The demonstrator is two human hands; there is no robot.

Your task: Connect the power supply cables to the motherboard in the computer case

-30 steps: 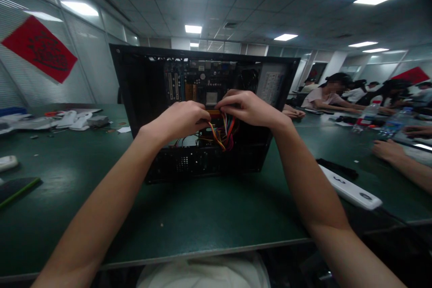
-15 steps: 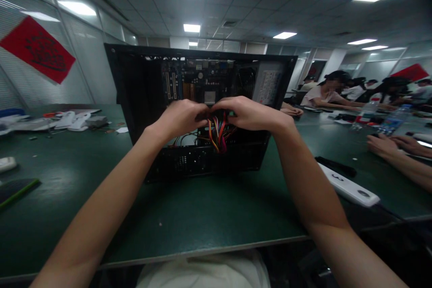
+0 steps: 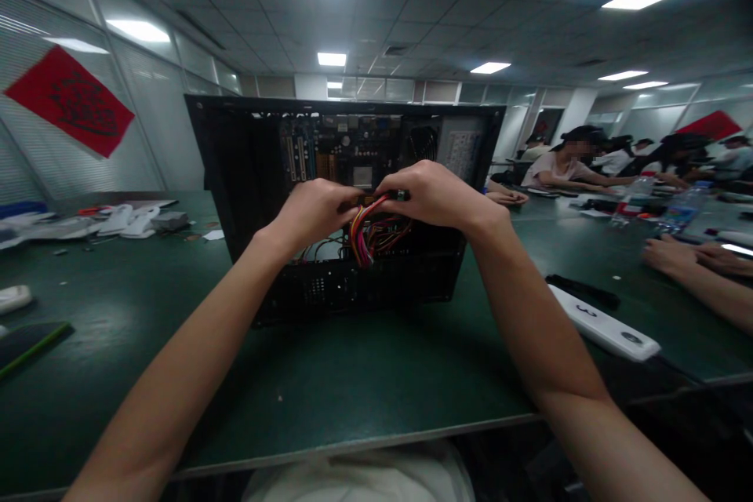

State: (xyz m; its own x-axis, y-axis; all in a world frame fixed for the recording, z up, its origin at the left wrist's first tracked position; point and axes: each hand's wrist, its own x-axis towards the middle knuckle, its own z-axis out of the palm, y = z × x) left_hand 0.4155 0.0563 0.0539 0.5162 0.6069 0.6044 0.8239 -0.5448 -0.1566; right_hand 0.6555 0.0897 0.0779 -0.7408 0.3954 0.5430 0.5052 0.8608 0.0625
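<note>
Coloured cable bundle [image 3: 360,239] held at the open side of a computer case [image 3: 388,282].
The case is stood on the desk [image 3: 365,380] with its opening facing the hands, apparently for easy reach; a motherboard [image 3: 368,147] and, seemingly, a power supply [image 3: 462,143] are housed inside. The bundle is pinched by the right hand [image 3: 432,192]; the left hand [image 3: 318,208] is curled beside it, its grip hidden.

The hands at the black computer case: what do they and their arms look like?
The bare human left hand and right hand are ungloved. The bare left forearm and bare right forearm show no sleeves, watches, cables or markings. I can't tell about rings.
</note>
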